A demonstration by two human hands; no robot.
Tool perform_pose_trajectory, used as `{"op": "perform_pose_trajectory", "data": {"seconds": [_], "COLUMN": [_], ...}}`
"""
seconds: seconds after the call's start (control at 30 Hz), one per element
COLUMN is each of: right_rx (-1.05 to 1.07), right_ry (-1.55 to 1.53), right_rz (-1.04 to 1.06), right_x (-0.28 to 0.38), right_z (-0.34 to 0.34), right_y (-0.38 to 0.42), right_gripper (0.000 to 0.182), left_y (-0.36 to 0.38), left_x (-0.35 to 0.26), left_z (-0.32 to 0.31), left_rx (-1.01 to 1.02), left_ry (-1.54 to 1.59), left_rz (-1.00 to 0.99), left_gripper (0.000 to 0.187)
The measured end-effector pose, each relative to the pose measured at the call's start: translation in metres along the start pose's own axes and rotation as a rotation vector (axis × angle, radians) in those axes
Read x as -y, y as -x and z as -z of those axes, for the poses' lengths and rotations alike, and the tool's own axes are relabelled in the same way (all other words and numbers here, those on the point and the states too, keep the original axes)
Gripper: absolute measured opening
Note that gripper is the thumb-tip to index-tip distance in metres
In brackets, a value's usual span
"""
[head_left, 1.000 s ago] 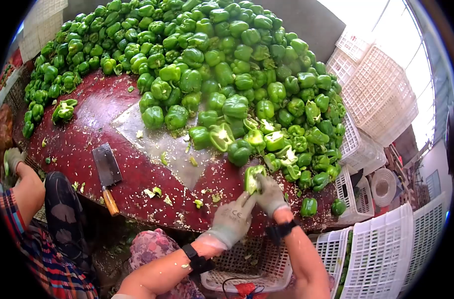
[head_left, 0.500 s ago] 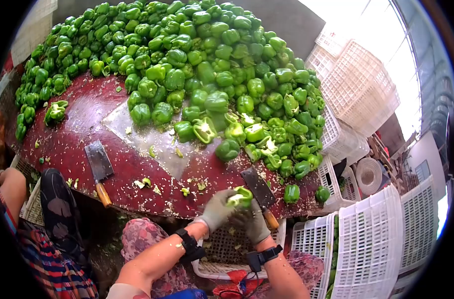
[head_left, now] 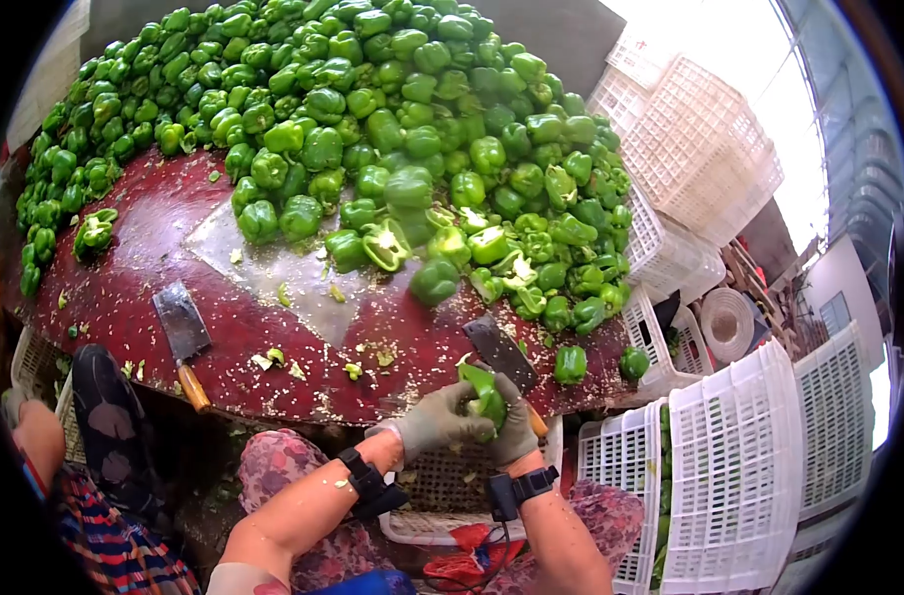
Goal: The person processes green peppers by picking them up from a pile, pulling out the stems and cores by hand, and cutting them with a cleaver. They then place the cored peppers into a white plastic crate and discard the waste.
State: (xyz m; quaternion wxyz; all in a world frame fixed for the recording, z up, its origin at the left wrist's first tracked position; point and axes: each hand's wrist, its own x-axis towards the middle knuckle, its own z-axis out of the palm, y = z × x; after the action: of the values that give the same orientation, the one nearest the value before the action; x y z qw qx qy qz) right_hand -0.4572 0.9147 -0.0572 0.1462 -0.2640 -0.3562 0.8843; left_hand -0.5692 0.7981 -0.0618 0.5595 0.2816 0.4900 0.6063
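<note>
Over the table's front edge, a green bell pepper point(head_left: 485, 399) is gripped between both gloved hands, its smooth green skin showing. My left hand point(head_left: 446, 416) pinches it from the left, fingers closed. On the other side, my right hand point(head_left: 514, 428) wraps round it with the thumb side up. Just beyond the right hand lies a cleaver point(head_left: 501, 354) with its wooden handle partly behind that hand. Below the hands stands a white plastic crate point(head_left: 434, 529) with scraps inside. Cut peppers, such as an opened half point(head_left: 385, 245), lie at the pile's near edge.
A large heap of green peppers point(head_left: 323, 149) covers the far part of the red table point(head_left: 134, 268). Another cleaver point(head_left: 182, 322) lies at left, near a seated person's shoe point(head_left: 110, 416). White crates point(head_left: 739, 456) stand at right, and stacked crates point(head_left: 705, 149) rise behind.
The pepper has turned in my hands: its pale cut inside faced up before, and now green outer skin shows. My view has shifted slightly, moving the table up and left in the picture.
</note>
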Motion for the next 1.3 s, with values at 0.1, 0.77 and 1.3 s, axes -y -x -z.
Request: {"op": "perform_pose_trajectory", "data": {"seconds": [0.1, 0.77, 1.3], "right_rx": [-0.011, -1.266, -0.481], "right_ry": [-0.02, 1.398, 2.17], "right_rz": [0.007, 1.473, 0.778], "right_x": [0.001, 0.392, 0.245], "right_z": [0.003, 0.139, 0.079], "right_y": [0.002, 0.242, 0.151], "right_gripper": [0.046, 0.04, 0.035], "left_y": [-0.002, 0.0, -0.012], "left_x": [0.012, 0.042, 0.039], "left_z": [-0.005, -0.01, -0.021], "left_rx": [0.035, 0.231, 0.28], "left_ry": [0.059, -1.288, -1.408], "left_rz": [-0.058, 0.105, 0.108], "left_gripper": [0.066, 0.039, 0.052]}}
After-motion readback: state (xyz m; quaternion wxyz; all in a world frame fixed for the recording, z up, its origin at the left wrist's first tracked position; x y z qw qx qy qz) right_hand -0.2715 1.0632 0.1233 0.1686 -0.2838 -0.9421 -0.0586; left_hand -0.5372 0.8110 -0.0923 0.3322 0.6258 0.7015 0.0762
